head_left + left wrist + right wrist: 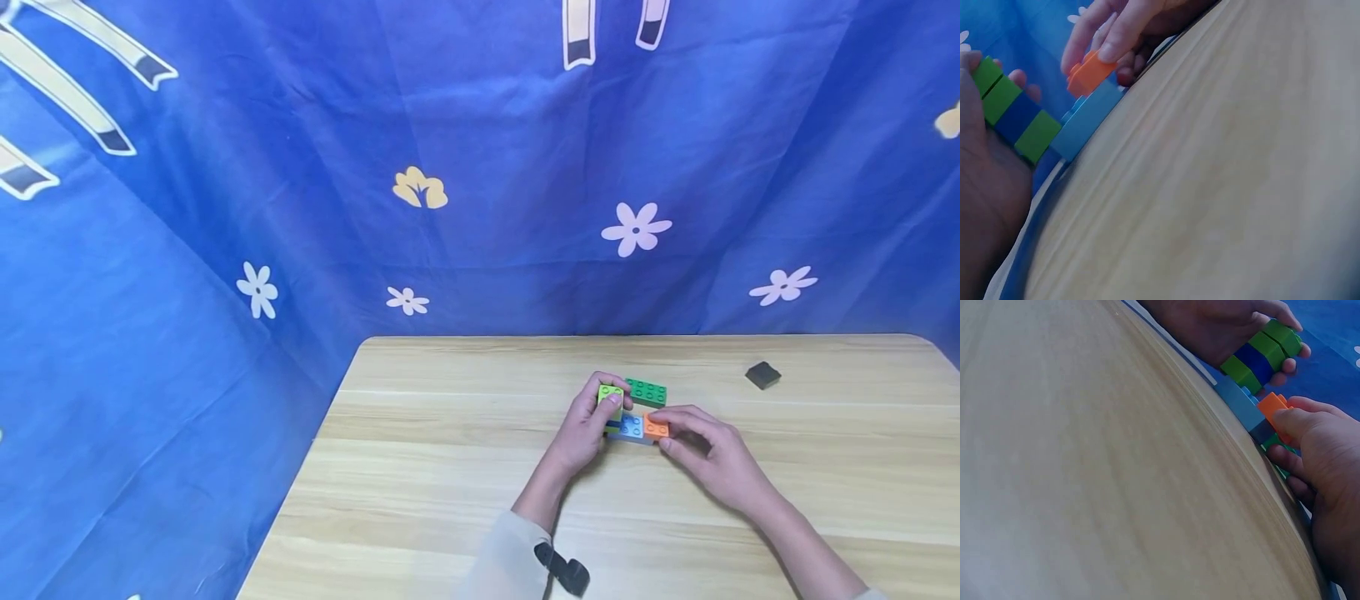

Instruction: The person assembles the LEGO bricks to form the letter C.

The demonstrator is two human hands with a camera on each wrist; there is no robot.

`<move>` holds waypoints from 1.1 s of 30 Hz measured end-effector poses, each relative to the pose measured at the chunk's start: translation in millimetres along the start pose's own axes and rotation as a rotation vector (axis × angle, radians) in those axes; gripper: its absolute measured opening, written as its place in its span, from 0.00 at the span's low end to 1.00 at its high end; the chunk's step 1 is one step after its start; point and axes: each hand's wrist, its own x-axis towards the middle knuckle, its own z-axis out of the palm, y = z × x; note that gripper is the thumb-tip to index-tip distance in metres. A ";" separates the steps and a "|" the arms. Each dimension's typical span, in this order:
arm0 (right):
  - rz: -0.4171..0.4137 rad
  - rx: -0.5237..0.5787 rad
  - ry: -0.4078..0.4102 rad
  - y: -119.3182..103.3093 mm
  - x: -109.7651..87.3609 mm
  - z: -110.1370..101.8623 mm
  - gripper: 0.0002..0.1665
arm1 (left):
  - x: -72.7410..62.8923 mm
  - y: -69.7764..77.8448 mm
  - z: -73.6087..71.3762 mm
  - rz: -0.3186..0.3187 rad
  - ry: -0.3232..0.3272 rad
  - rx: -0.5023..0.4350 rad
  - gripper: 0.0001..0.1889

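My left hand (579,435) grips a stack of green and dark blue bricks (1017,117), its thumb lying across the green top. The stack stands at the left end of a light blue brick (632,427) on the table. At the other end, my right hand (718,458) pinches an orange brick (656,427) between thumb and fingers. The orange brick sits over the light blue studs; whether it is pressed fully down I cannot tell. Just behind lies a flat-looking green brick (648,392) with several studs, partly hidden in the right wrist view.
A small dark piece (763,375) lies farther back on the right of the wooden table (420,467). Behind the table's far edge hangs a blue cloth (510,250) with flower prints. A black strap (562,571) is on the left sleeve.
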 end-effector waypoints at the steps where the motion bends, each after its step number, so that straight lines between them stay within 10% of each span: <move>1: 0.001 0.001 0.000 0.2 -0.1 -0.1 0.28 | -0.2 0.0 1.2 0.000 0.006 0.011 0.14; 25: 0.070 -0.008 0.042 1.4 -1.2 -5.3 0.29 | 7.2 -0.9 2.5 0.015 0.089 -0.100 0.22; 33: 0.186 -0.008 0.118 2.2 -1.7 -5.0 0.29 | 23.5 -14.5 -8.9 -0.030 0.265 0.144 0.16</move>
